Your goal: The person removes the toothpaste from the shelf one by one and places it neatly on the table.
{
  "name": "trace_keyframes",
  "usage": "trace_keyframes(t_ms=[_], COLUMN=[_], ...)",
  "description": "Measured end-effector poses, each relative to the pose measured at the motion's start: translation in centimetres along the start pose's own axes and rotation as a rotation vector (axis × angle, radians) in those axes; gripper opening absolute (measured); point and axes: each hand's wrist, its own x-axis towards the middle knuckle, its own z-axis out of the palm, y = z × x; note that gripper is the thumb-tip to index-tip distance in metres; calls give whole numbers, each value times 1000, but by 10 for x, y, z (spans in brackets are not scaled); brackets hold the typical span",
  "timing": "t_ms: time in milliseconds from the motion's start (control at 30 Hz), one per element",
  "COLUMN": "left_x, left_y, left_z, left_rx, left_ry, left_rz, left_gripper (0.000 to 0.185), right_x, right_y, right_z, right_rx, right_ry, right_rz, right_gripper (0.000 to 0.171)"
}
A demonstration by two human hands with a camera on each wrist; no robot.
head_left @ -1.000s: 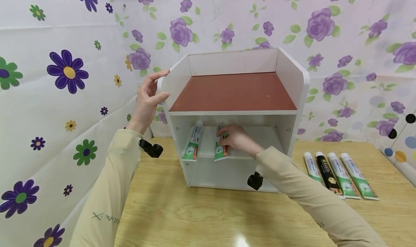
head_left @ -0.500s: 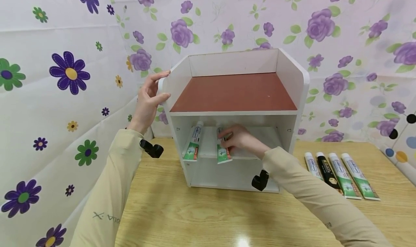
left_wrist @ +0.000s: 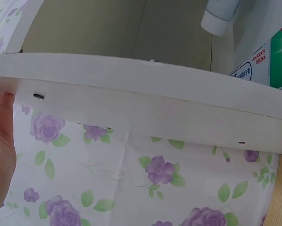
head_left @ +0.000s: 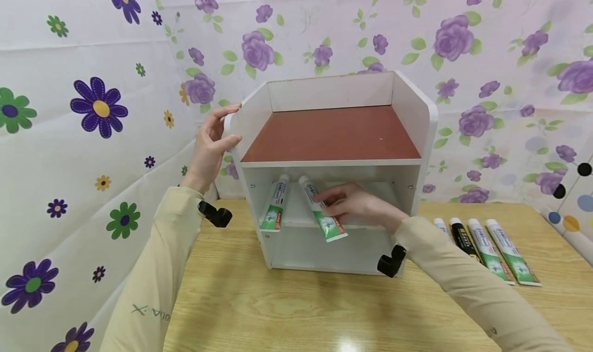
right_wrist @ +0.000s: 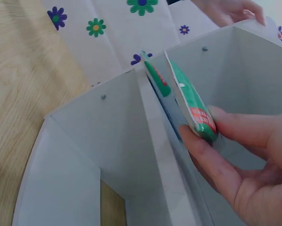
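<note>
Fingers of your right hand (head_left: 356, 208) pinch the toothpaste tube (head_left: 323, 215), centre frame, angled on the shelf unit's (head_left: 333, 161) middle shelf. Light, soft-bodied, likely slippery; grip mid-body. Your left hand (head_left: 210, 143) clasps the unit's upper-left edge.

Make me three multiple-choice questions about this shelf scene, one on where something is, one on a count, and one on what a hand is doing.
1. Where does the left hand rest?
A. on the shelf's upper left edge
B. on the table
C. on the tubes at the right

2. How many tubes lie in the row on the table?
A. two
B. four
C. six

3. What is the right hand doing?
A. hanging idle
B. pressing the red board
C. holding a tube on the middle shelf

Answers: 1 A, its fingers wrap the side panel's top corner. 2 B, four tubes lie side by side. 3 C, fingers and thumb pinch the green tube.
</note>
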Motion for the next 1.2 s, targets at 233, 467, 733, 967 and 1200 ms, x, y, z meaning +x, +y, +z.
trace_keyframes(t_ms=[233,467,733,967,1200], left_x=[-1,-1,-2,-2,-1], left_y=[0,1,0,1,0], left_z=[1,3,2,1,1], left_rx=[-4,-4,3,6,-21], left_ry=[-1,-6,-7,-10,-13], left_rz=[-6,-19,16,3,10], left_gripper=[47,49,47,48,48], right_x=[-9,-24,-33,-46,-66], right_y=[1,5,5,15,27], right_z=[-10,-17,-19,-19,-26], right_rx=[-96,-89,-147,-158,-193], right_ry=[-109,-257,-367,-511,-540], right_rz=[-32,-23,-37,-84,-70], right_gripper=[40,39,32,29,28])
